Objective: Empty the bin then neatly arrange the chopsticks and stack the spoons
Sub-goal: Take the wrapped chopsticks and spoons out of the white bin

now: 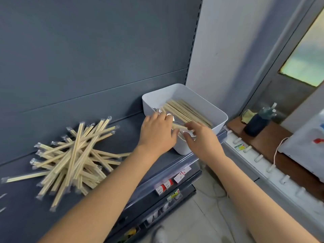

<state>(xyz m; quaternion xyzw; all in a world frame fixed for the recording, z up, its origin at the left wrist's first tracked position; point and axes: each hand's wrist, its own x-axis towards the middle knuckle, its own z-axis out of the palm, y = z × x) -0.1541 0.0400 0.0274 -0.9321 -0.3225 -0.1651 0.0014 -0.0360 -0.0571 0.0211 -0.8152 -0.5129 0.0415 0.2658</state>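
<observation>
Clearly, wrapped chopsticks (75, 155) are lying heaped well left of the left hand (157, 135), which is reaching over the white bin (219, 116) rim onto the spoons (169, 115) (its grip is hidden, so I cannot tell). Just beside it, the right hand (201, 139) is pinching a chopstick pack (178, 127), probably to lift it out.

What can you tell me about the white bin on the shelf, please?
The white bin is a rectangular, open-topped tub with rounded corners, plastic by its look, upright at the right end of the dark grey shelf. It is not yet empty: chopsticks lie lengthwise in it, with shiny spoons at their left. The left hand and right hand both reach into its near end.
</observation>
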